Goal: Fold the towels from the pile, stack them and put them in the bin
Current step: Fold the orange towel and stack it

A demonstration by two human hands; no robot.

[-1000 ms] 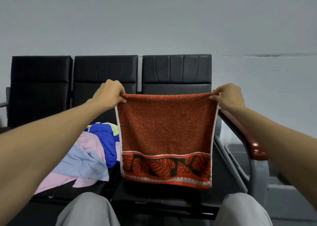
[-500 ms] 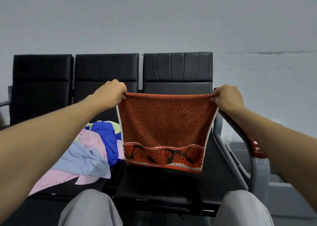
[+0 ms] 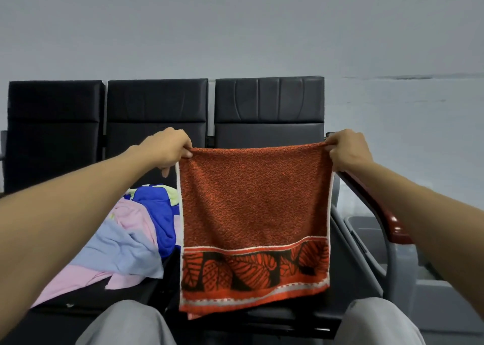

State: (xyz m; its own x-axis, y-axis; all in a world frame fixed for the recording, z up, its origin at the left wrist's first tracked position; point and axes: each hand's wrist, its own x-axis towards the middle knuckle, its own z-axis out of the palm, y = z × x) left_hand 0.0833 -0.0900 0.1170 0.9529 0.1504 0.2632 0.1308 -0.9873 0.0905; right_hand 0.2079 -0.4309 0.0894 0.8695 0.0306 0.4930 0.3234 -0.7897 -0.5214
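Observation:
An orange-red towel [image 3: 255, 213] with a black leaf border hangs in the air, folded in half, over the rightmost black seat. My left hand [image 3: 167, 149] pinches its top left corner and my right hand [image 3: 345, 149] pinches its top right corner, stretching the top edge taut. The towel's lower edge hangs just above the seat's front. A pile of towels [image 3: 131, 234] in pink, light blue, dark blue and pale green lies on the middle seat, to the left of the held towel. A grey bin [image 3: 366, 229] stands on the floor at the right, partly hidden by the armrest.
A row of three black padded seats [image 3: 157, 109] stands against a grey wall. A reddish-brown armrest [image 3: 377, 208] on a grey metal frame closes the right end. My knees in grey trousers [image 3: 123, 323] are at the bottom edge.
The towel's lower edge swung away and up half a second ago and now hangs straight down again. Both hands stayed on the top corners, spread slightly wider.

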